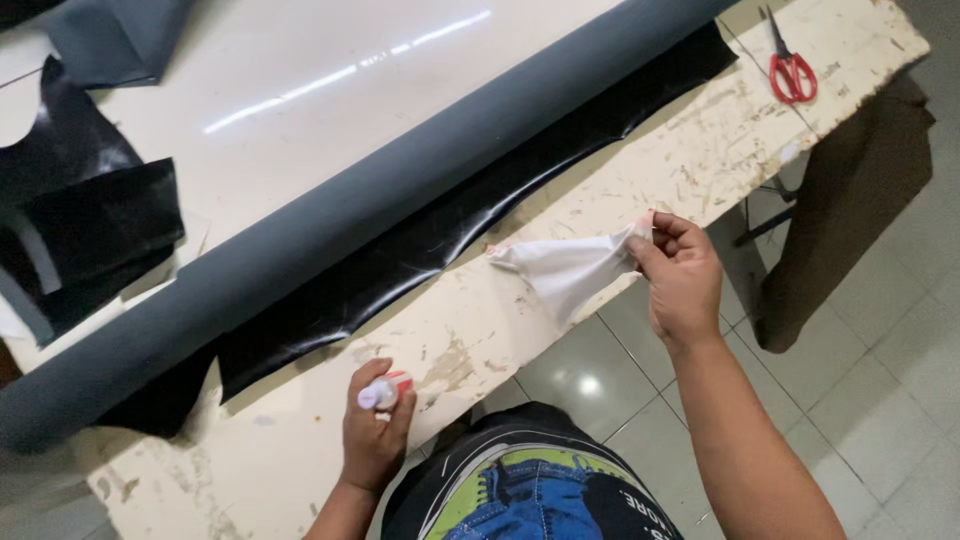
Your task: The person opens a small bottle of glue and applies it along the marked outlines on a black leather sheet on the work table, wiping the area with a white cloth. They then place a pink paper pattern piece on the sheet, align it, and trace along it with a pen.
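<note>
White cloth (572, 268) hangs pinched in the right hand (683, 283) over the table edge (480, 345), while the left hand (372, 435) grips a small bottle (384, 391) upright.

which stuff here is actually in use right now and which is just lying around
In hand:
- small bottle with a red label, gripped by the left hand
- white cloth, pinched by the right hand

Lying about:
- red-handled scissors at the far end of the worn table
- grey roll
- black glossy sheet beside the roll
- black offcuts
</note>
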Motion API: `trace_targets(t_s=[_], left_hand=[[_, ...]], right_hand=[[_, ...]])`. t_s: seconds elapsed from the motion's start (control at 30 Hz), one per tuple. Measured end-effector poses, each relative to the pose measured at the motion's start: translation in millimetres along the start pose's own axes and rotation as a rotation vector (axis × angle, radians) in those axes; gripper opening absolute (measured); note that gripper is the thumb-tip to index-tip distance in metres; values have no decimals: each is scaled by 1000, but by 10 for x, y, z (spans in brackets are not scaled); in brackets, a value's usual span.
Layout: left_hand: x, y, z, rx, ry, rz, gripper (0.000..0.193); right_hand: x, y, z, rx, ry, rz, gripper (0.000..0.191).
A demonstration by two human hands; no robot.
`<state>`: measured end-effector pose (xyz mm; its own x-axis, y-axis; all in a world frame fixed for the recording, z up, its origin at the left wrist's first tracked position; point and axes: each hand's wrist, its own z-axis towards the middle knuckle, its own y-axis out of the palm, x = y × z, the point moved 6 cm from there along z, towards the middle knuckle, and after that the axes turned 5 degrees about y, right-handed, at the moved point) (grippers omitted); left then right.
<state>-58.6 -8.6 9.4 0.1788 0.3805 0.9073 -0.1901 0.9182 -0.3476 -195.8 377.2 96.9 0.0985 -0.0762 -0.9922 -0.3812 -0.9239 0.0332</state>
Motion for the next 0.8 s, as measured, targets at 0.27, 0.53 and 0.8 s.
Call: trace_targets(t_s=[0.27, 0.53, 0.8], left_hand=[[1462, 2157, 1238, -522, 209, -497, 41], [2204, 4203, 1925, -694, -323, -984, 42], [2582, 4925, 2186, -675, -400, -1014, 43]], right_hand=[[96, -984, 866, -228, 116, 85, 12], [-236, -1972, 1848, -532, 305, 11, 14], [-289, -2419, 2497, -565, 338, 47, 9]])
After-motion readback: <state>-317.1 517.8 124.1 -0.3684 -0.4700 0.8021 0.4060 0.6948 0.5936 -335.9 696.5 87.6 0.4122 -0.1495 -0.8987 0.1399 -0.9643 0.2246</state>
